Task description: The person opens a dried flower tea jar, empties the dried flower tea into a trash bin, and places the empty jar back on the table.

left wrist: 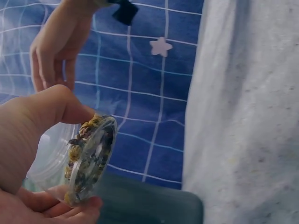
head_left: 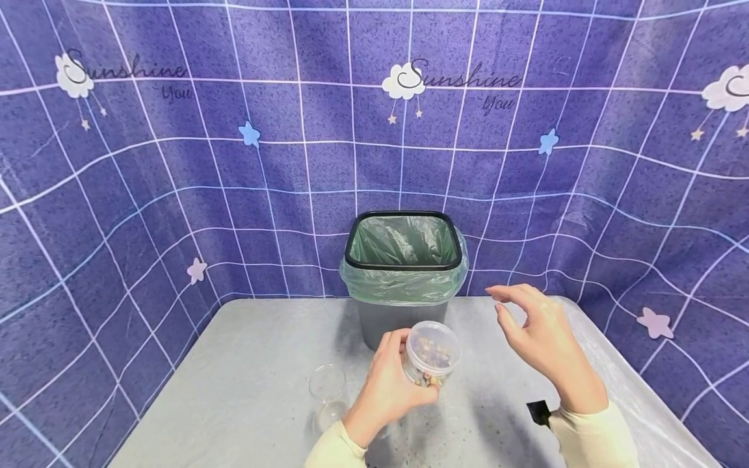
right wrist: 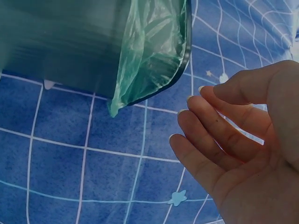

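Observation:
A clear plastic jar (head_left: 432, 351) with a translucent lid stands tilted in my left hand (head_left: 389, 380), thumb on one side and fingers on the other. Dried yellowish and dark pieces, like dried flowers, lie inside the jar (left wrist: 91, 161) against its base, as the left wrist view shows. My right hand (head_left: 541, 331) hangs in the air to the right of the jar, fingers loosely bent and nothing between them. In the right wrist view the right hand (right wrist: 233, 135) is apart from the bin.
Behind the jar stands a grey bin (head_left: 374, 318) with a green liner bag (head_left: 404, 286) folded over its black rim. A clear empty glass-like container (head_left: 328, 383) is left of my left hand. Small dark crumbs dot the pale tabletop (head_left: 251, 390); a blue gridded curtain (head_left: 281, 162) surrounds it.

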Motion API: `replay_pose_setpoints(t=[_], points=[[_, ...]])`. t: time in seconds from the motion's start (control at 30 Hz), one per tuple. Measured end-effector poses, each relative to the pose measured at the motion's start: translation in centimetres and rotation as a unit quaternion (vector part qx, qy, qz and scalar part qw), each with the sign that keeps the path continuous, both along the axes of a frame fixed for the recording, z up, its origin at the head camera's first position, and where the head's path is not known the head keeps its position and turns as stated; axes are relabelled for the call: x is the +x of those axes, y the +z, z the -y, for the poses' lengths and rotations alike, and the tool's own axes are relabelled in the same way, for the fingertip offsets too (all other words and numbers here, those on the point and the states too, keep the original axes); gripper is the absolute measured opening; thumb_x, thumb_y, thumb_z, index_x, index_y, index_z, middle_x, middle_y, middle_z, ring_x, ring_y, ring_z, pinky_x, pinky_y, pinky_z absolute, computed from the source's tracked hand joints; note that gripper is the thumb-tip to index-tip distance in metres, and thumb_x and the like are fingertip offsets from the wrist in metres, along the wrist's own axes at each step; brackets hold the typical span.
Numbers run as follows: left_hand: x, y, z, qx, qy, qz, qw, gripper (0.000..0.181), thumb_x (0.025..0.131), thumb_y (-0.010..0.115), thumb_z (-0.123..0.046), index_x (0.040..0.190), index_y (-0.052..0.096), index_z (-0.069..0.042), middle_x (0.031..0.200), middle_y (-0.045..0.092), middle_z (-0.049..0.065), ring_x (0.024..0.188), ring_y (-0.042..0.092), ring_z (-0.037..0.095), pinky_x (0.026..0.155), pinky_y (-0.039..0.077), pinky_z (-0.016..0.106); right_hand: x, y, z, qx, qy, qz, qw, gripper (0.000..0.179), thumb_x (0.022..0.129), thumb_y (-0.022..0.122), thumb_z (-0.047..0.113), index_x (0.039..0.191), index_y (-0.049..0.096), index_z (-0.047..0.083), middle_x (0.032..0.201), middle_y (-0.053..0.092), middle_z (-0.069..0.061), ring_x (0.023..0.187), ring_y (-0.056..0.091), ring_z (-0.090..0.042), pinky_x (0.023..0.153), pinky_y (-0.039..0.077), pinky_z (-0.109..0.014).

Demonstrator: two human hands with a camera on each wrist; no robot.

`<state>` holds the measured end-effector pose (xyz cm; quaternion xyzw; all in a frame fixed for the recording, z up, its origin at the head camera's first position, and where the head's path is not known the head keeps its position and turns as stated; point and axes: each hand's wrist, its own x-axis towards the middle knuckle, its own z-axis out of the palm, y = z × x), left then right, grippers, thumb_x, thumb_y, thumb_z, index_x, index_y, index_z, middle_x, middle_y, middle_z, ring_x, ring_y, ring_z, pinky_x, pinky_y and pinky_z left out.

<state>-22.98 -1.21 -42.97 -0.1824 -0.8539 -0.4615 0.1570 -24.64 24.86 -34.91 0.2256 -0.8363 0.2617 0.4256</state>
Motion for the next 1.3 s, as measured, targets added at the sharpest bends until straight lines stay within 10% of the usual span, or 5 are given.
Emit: replay_pose_setpoints(t=[0.57, 1.3], points=[[-0.3, 4.3, 1.1, 0.017, -0.001, -0.044, 0.9989, 0.086, 0.053, 0.093, -0.023, 0.131, 0.056, -0.018, 0.120, 0.053, -0.005, 0.106, 0.056, 0.012, 0.093, 0.050, 0.034, 1.0, 0.2, 1.8, 0.015, 0.041, -0.017, 0.9989, 0.032, 0.085, 0.073, 0.000, 0.113, 0.077, 0.014, 0.095, 0.073, 0.006, 0.083, 0.067, -0.013, 0.073, 0.047, -0.025], [0.2, 5.6, 1.7, 0.009, -0.035, -0.046, 0.9983, 0.087, 0.055, 0.091, -0.022, 0.134, 0.055, -0.029, 0.124, 0.047, -0.007, 0.111, 0.053, 0.008, 0.095, 0.050, 0.033, 1.2, -0.2, 3.3, 0.002, 0.096, 0.065, 0.9933, 0.032, 0.097, 0.067, 0.009, 0.128, 0.071, 0.016, 0.112, 0.074, 0.004, 0.098, 0.069, -0.011, 0.089, 0.052, -0.024]])
